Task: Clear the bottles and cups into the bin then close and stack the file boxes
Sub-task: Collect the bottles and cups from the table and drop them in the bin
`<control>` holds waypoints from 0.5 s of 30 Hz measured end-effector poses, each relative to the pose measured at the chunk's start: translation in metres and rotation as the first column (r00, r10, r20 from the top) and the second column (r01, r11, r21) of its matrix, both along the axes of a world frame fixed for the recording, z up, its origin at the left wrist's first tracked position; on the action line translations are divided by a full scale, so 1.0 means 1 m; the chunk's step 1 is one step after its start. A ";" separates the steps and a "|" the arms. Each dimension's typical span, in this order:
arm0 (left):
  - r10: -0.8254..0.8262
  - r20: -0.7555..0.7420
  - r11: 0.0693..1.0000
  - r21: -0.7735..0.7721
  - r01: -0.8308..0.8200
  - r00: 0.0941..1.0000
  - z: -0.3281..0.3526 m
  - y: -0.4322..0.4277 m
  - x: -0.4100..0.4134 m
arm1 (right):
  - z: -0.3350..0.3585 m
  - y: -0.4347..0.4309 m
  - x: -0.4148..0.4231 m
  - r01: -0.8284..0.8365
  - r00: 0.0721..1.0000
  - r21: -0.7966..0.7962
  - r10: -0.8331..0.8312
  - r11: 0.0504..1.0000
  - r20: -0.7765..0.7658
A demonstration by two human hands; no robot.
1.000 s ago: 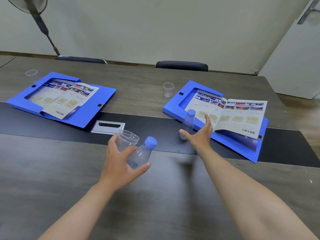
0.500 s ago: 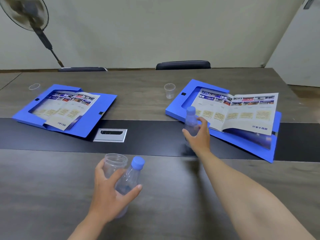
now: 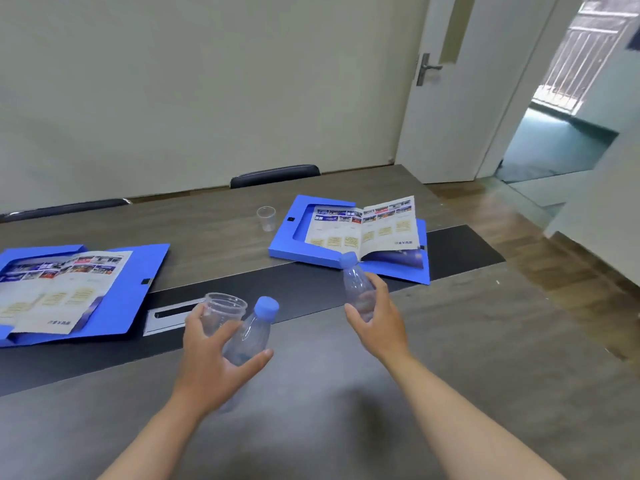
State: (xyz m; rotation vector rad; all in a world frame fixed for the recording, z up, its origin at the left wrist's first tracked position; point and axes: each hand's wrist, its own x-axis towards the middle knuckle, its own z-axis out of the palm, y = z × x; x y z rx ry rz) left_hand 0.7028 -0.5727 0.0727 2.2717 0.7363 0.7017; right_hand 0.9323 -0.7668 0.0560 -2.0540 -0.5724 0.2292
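Now the right hand [image 3: 379, 320] is curled around a clear plastic bottle with a blue cap [image 3: 356, 285], held above the grey wooden table [image 3: 485, 358], while the left hand [image 3: 211, 358] clasps both a clear plastic cup [image 3: 224, 311] and a second blue-capped clear bottle [image 3: 251, 332] between thumb and fingers. At twelve o'clock from the right hand lies an open blue file box [image 3: 346, 233] with a printed brochure [image 3: 367, 226], a small clear cup [image 3: 266, 218] standing just beside it at its nine o'clock, and another open blue file box [image 3: 114, 296] lies at ten o'clock from the left hand. Half a second ago the right hand was only closing on its bottle, which stood on the table's black centre strip [image 3: 304, 289]; it has since lifted it clear and drawn it nearer.
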 end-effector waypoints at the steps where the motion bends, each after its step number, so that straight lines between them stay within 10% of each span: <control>1: -0.033 -0.003 0.999 -0.004 0.033 0.999 0.003 0.000 0.000 | 0.005 -0.013 -0.008 0.023 1.000 -0.007 -0.023 1.000 0.017; 15: -0.415 0.050 0.906 -0.068 0.417 0.909 0.043 -0.158 0.061 | 0.077 -0.241 -0.110 0.380 0.907 -0.165 -0.332 0.910 0.260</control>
